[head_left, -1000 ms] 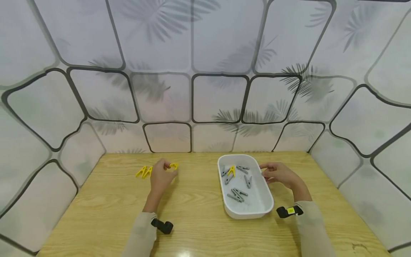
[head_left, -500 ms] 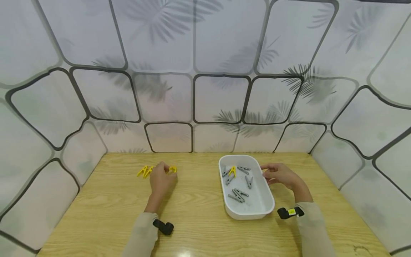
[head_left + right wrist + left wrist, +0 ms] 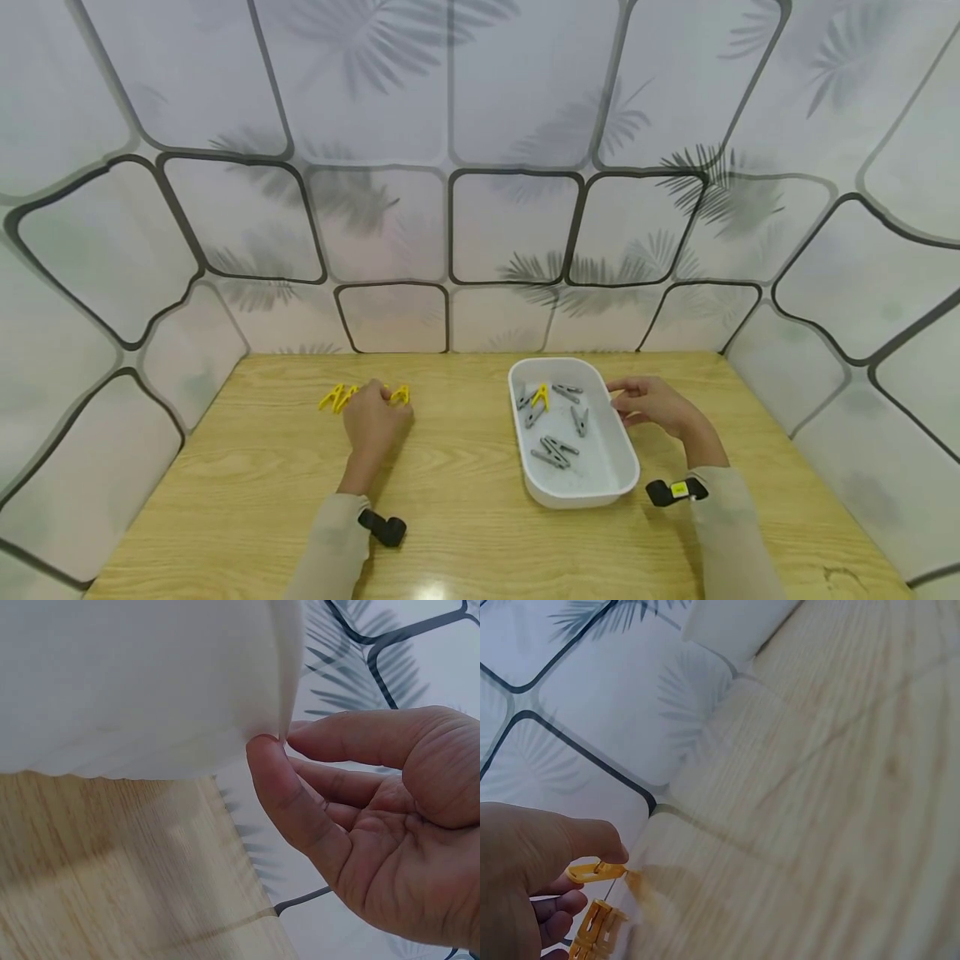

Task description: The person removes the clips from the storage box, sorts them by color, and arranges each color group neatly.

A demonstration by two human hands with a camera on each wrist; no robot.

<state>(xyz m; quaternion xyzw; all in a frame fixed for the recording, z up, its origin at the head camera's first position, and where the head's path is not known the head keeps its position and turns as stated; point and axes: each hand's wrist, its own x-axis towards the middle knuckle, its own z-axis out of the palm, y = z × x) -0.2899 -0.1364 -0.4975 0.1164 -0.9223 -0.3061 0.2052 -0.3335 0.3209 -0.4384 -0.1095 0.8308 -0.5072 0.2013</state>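
Note:
In the head view my left hand (image 3: 372, 421) is at the left of the table, pinching a yellow clothespin (image 3: 402, 394) near its fingertips. The left wrist view has the thumb over this yellow clothespin (image 3: 596, 871), other fingers curled below. More yellow clothespins (image 3: 337, 398) stand in a row just left of the hand, partly hidden by it. My right hand (image 3: 656, 406) rests thumb and fingertips against the outer right side of a white plastic tub (image 3: 611, 467). In the right wrist view the thumb (image 3: 276, 769) lies on the tub's wall, close to its corner.
Inside the tub lie several grey clothespins (image 3: 580, 422) and one yellow clothespin (image 3: 541, 397). The wooden table (image 3: 450, 500) runs back to a patterned wall covering (image 3: 495, 317), which also closes off both sides.
My left hand has come down slightly with the yellow clothespin, which now shows its A shape more upright beside the fingers. The right hand and tub have stayed in place.

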